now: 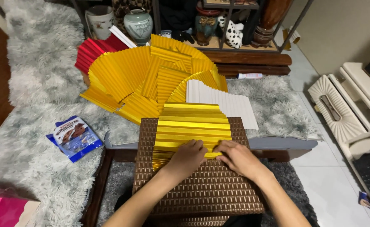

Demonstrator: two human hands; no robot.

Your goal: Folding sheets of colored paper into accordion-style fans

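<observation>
**2 hands pressing a gold pleated sheet**

The left hand (188,156) and right hand (239,157) lie side by side, knuckles up, on the near edge of a gold sheet (191,125) folded in accordion pleats. Both have their fingers curled down, pinching the nearest fold; the fingertips nearly meet at the middle. The sheet lies on a brown woven board (210,189) right in front of the person, its far edge reaching the board's far end.

Beyond it, a white pleated sheet (229,103) lies flat on the grey shaggy rug (38,88), touching a heap of gold pleated sheets (151,77). Red pleated paper (93,51) shows at the heap's far left. A blue packet (75,138) lies on the rug to the left, well apart from the hands.
</observation>
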